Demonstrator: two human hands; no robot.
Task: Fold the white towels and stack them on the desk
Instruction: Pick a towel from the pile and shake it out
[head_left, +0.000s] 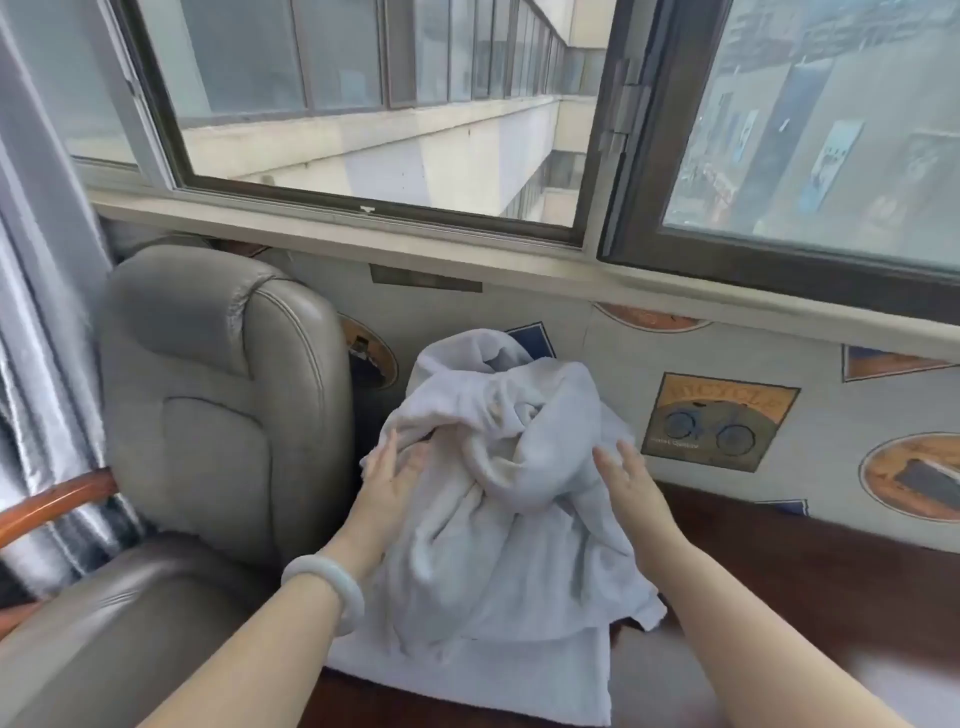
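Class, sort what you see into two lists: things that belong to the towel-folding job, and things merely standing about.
Belongs to the job: crumpled white towels, flat towel underneath, desk, left hand, right hand.

Just there: grey chair, curtain, window, bicycle picture, bracelet.

I see the towel heap (498, 493) on the desk (810, 566). Left of the heap stands a chair (223, 395), behind it a window (389, 104), with my left hand (387, 478) and right hand (631, 483) at its sides.
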